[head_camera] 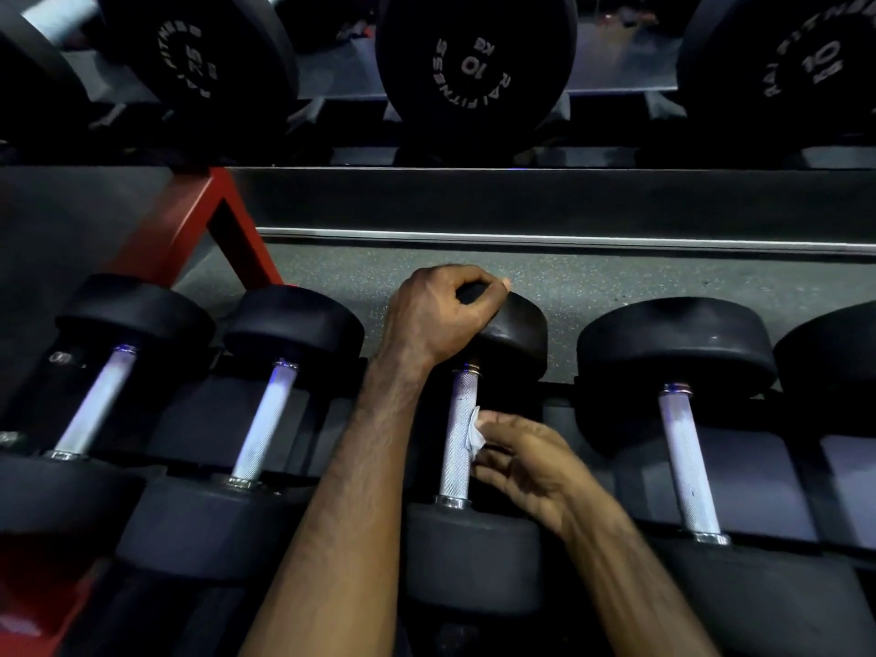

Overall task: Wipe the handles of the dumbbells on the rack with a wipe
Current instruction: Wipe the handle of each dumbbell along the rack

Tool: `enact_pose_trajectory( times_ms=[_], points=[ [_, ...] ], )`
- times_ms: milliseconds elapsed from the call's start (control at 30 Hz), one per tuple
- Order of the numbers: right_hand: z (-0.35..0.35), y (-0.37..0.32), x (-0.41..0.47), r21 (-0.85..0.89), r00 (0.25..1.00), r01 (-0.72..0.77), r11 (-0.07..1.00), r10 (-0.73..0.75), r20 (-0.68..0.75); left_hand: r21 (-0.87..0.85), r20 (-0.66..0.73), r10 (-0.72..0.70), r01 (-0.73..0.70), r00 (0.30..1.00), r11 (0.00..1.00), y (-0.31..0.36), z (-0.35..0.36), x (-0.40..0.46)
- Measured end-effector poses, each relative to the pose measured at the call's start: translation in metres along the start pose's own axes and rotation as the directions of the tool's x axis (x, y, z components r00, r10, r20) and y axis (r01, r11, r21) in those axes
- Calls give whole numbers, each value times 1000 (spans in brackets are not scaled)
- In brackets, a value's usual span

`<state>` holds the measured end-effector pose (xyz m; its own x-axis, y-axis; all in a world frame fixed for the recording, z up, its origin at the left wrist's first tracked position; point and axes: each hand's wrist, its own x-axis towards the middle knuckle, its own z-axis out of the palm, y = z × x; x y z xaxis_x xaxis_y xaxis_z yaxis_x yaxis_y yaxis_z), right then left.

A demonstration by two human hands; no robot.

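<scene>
left hand [438,315] curls over far dumbbell head [514,331]; right hand [526,462] pinches wipe [475,433] against handle [459,448], narrow gaps beside neighbouring dumbbells [687,462].

Matt black rubber-looking dumbbell heads [512,329] flanked a bright knurled metal handle [459,443], its crosshatched surface rough and its collars polished. A crumpled white wipe [475,431] looked soft and papery. The red painted rack frame [189,220] appeared smooth; the grey floor [616,282] was speckled.
</scene>
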<state>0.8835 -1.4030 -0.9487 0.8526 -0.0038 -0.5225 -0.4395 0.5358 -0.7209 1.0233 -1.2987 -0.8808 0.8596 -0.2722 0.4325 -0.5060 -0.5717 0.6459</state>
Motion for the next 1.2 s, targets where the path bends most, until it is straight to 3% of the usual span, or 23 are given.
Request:
enact_pose_trajectory(
  times_ms=[167,267,333,467,600,667,800,867,1033,1200],
  points=[
    [7,-7,20,-54,984,147,988,-152,-93,-18,7,8,-8,1000,1000,1,0,-2],
    [-9,8,2,-148,998,52,988,-55,-15,-13,11,15,-15,1000,1000,0,-1,-1],
    [-11,9,0,-116,1000,20,993,-18,16,-6,-1,11,-11,1000,1000,0,-1,-1],
    [4,-7,24,-50,993,87,995,-91,-77,4,-4,4,-4,1000,1000,1,0,-2],
    [-11,5,10,-282,999,-34,959,39,11,4,1,6,-6,1000,1000,2,-2,-3],
    [-18,11,4,-280,994,-74,957,93,53,4,-6,14,-14,1000,1000,2,-2,-2],
    [-5,-3,24,-131,1000,25,991,-27,-11,-3,-1,13,-13,1000,1000,3,-2,-2],
    [-1,-4,29,-147,996,74,986,-82,-47,-2,-1,14,-14,1000,1000,3,-2,-3],
    [-18,14,-10,-273,994,109,956,-110,13,6,-4,16,-16,1000,1000,0,-1,-1],
    [-7,-4,14,-214,965,229,950,-251,-78,-6,-15,19,-19,1000,1000,0,0,-1]
  ],
)
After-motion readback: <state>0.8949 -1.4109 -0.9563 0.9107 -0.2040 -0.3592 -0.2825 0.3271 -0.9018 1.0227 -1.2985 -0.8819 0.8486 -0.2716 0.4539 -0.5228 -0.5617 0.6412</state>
